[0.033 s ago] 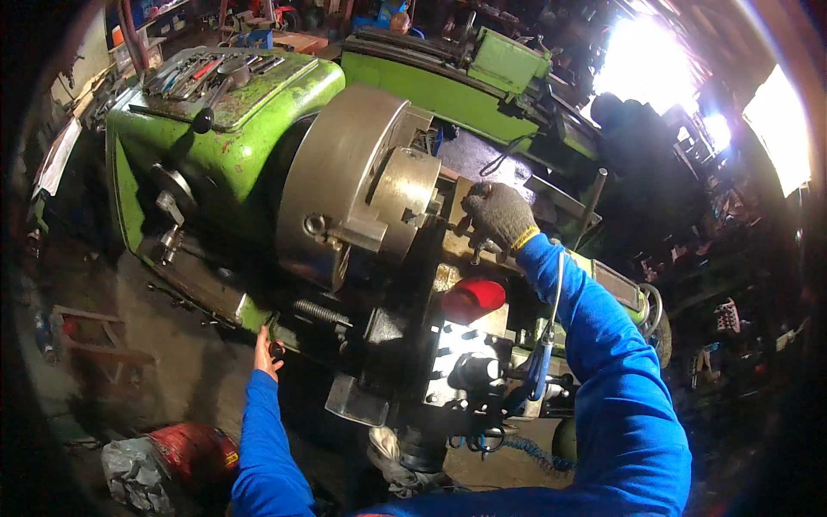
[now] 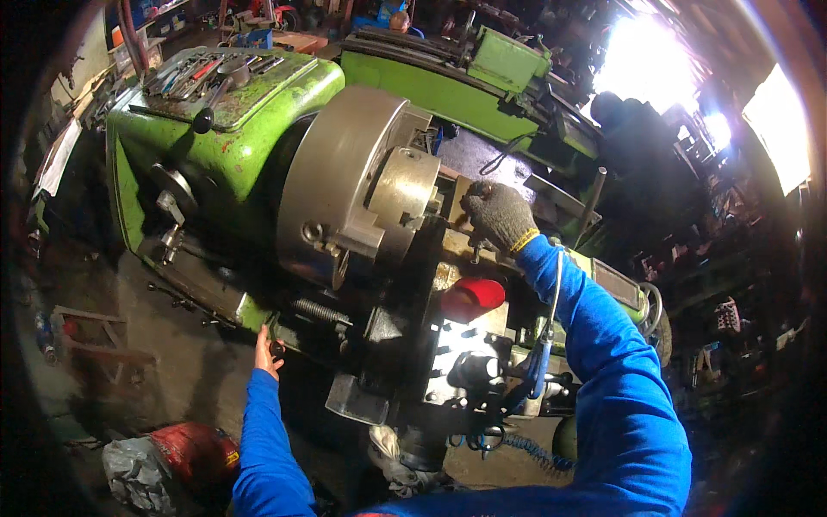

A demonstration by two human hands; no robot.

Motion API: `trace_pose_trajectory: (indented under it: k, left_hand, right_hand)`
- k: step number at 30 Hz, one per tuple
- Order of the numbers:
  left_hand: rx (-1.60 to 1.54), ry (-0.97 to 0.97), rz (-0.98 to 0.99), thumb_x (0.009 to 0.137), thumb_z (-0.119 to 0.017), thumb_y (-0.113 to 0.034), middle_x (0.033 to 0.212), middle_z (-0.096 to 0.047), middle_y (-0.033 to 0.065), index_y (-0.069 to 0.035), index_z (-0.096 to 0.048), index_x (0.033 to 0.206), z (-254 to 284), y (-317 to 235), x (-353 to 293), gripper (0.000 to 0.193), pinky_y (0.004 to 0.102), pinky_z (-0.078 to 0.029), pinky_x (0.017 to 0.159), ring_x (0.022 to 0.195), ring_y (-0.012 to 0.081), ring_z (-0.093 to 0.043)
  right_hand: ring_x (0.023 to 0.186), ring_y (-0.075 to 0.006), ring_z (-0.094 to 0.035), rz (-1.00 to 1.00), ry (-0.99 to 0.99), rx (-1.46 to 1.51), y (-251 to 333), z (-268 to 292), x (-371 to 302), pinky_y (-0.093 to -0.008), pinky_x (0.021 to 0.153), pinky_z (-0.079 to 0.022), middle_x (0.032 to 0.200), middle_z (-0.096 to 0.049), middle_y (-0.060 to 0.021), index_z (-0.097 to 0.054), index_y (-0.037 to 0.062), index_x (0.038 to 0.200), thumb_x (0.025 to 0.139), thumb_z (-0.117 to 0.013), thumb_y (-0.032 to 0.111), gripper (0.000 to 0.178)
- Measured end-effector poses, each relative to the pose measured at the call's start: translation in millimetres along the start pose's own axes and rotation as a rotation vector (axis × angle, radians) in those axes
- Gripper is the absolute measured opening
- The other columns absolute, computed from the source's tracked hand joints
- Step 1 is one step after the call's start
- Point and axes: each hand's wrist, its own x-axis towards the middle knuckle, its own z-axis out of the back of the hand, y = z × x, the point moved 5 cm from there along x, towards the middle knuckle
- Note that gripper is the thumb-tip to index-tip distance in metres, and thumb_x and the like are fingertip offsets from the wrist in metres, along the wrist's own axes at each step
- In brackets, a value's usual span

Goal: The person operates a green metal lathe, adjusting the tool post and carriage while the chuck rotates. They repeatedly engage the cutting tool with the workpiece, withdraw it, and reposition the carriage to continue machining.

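Observation:
A large green lathe fills the middle, with a steel chuck [image 2: 332,177] gripping a short, shiny metal cylinder [image 2: 403,185]. My left hand [image 2: 265,355], bare, is closed around a round black lever knob [image 2: 276,350] at the front of the machine. My right hand [image 2: 500,215] wears a grey knit glove with a yellow cuff. Its fingers are curled at the tool holder, just right of the metal cylinder, and what they hold is hidden. Below that glove a red cup-like thing [image 2: 482,294] lies on the carriage [image 2: 448,340].
Hand tools lie on the green headstock [image 2: 258,112]. An air gun with a blue handle [image 2: 540,366] hangs at the carriage, near a coiled blue hose [image 2: 538,452]. A red bundle [image 2: 196,452] and grey plastic sheeting [image 2: 136,474] are on the floor at lower left.

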Motion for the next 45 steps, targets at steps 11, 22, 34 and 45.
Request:
trace_pose_trajectory:
  k: [11, 22, 34, 45]
  left_hand:
    - [-0.122, 0.058, 0.064, 0.079, -0.053, -0.091, 0.107, -0.069, 0.0030, -0.005, -0.063, 0.120, -2, -11, -7, 0.096, 0.0504, -0.035, 0.101, 0.104, 0.0238, -0.061]
    - [-0.127, 0.072, 0.044, 0.081, -0.056, -0.087, 0.111, -0.065, 0.0077, -0.002, -0.062, 0.120, -6, -14, -9, 0.094, 0.0557, -0.030, 0.109, 0.112, 0.0295, -0.058]
    - [-0.122, 0.080, 0.105, 0.083, -0.056, -0.085, 0.105, -0.065, 0.0023, -0.006, -0.062, 0.121, -7, -21, -13, 0.088, 0.0522, -0.033, 0.106, 0.106, 0.0270, -0.060]
    - [-0.279, 0.057, 0.154, 0.087, -0.056, -0.081, 0.104, -0.063, 0.0019, -0.012, -0.061, 0.120, -18, -15, -27, 0.077, 0.0527, -0.032, 0.111, 0.114, 0.0274, -0.055]
  right_hand:
    - [0.082, -0.0362, -0.072, 0.498, 0.071, -0.078, 47, 12, -40, -0.0459, 0.070, -0.057, 0.089, -0.075, -0.0124, -0.077, 0.0128, 0.101, 0.089, -0.073, 0.032, 0.023]
    - [0.075, -0.0341, -0.072, 0.465, 0.369, -0.231, 46, 9, -46, -0.0464, 0.067, -0.055, 0.080, -0.073, -0.0153, -0.073, 0.0068, 0.098, 0.090, -0.069, 0.031, 0.026]
    - [0.055, -0.0140, -0.056, 0.056, 0.495, 0.271, -46, -21, 84, -0.0318, 0.048, -0.042, 0.069, -0.063, -0.0008, -0.070, 0.0118, 0.088, 0.098, -0.057, 0.025, 0.021]
    - [0.054, -0.0091, -0.050, 0.158, 0.636, 0.257, -48, -53, 106, -0.0295, 0.044, -0.037, 0.068, -0.056, 0.0030, -0.073, 0.0163, 0.091, 0.099, -0.062, 0.034, 0.022]
